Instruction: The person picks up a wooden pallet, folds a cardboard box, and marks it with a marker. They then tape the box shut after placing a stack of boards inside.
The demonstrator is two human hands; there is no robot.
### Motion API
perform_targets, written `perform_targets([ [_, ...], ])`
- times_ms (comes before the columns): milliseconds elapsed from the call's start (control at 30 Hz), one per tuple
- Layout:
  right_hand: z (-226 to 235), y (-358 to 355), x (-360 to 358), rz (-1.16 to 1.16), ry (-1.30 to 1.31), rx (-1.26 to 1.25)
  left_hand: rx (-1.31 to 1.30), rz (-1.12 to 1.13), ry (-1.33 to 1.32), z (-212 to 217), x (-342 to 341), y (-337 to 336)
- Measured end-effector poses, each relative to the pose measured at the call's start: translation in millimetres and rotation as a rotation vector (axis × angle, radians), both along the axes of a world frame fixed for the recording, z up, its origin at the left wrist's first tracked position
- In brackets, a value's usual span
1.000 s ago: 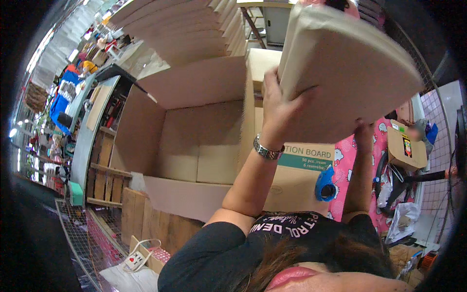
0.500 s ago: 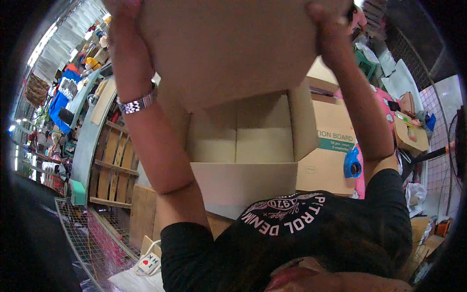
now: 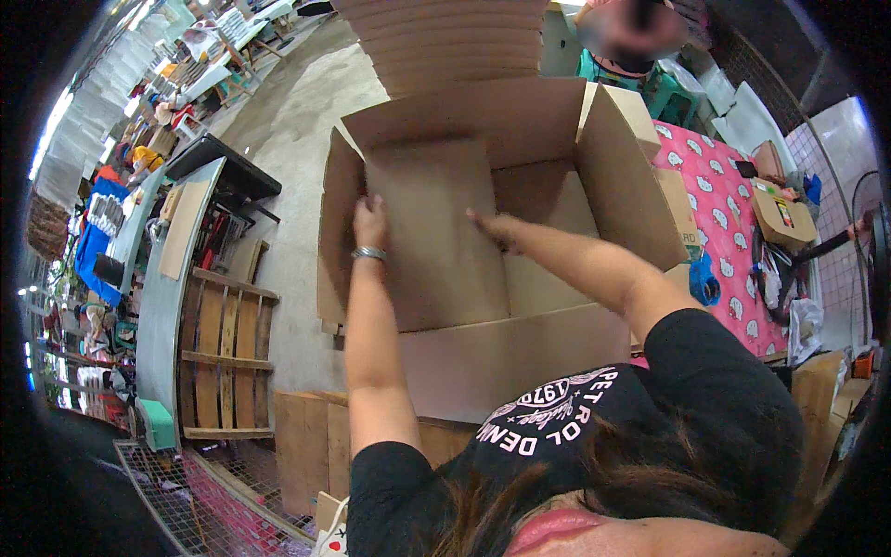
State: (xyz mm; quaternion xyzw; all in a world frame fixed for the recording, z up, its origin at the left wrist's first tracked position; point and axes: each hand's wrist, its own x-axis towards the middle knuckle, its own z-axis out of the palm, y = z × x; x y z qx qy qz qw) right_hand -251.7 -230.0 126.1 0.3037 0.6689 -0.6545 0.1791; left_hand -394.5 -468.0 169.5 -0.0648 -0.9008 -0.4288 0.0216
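A large brown cardboard box (image 3: 516, 360) stands in front of me with its top flaps up. Inside its left part is a flat brown cardboard sheet (image 3: 434, 251), slightly tilted. My left hand (image 3: 371, 223) grips the sheet's left edge, close to the box's left wall, with a metal-banded watch on the wrist. At the sheet's right edge my right hand (image 3: 498, 230) is closed, its thumb on the near face and its other fingers partly hidden. To the right of the sheet the box's inner floor shows.
Behind the box rises a stack of flat cardboard (image 3: 445, 42). A pink patterned cloth (image 3: 724, 218) and a blue tape dispenser (image 3: 703, 278) lie to the right. Wooden pallet slats (image 3: 227, 357) and a grey table (image 3: 167, 316) stand left. Another person sits at the far right.
The cardboard has come down from high in front of me into the left part of the box, both hands with it. The stack behind and the person are now in view.
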Motion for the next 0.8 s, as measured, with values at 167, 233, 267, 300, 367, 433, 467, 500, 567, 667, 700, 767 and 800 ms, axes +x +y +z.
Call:
perform_targets([
  [167,-29,-28,8,-0.187,-0.110,0.343,-0.609,-0.116,-0.052,-88,79,31],
  [233,-25,-3,4,0.164,-0.068,0.378,-0.713,-0.042,-0.041,-76,97,54],
  [267,-6,7,6,0.424,-0.103,0.449,-0.666,-0.022,-0.073,-76,104,52],
  [300,17,21,9,0.685,-0.107,0.533,-0.618,-0.012,-0.104,-76,108,47],
  [367,67,53,2,1.221,0.013,0.797,-0.563,0.013,-0.066,-73,100,47],
  [433,139,95,-28,1.258,0.020,1.062,-0.564,0.019,0.019,-83,98,55],
  [467,173,121,-38,1.093,0.191,1.034,-0.555,-0.049,0.022,-89,91,63],
  [500,215,139,-28,0.940,0.484,1.131,-0.552,-0.098,0.019,-98,83,65],
  [567,266,207,-9,0.639,0.704,1.193,-0.442,-0.325,0.126,-86,90,147],
  [667,270,291,34,0.294,0.871,1.125,-0.433,-0.708,0.391,-63,131,304],
  [700,255,327,44,0.234,0.887,1.086,-0.359,-0.711,0.250,-77,135,343],
  [767,217,387,73,0.158,0.800,1.172,-0.190,-0.760,-0.123,-112,133,397],
  [800,194,407,71,0.122,0.775,1.137,-0.278,-0.714,0.149,-161,113,383],
])
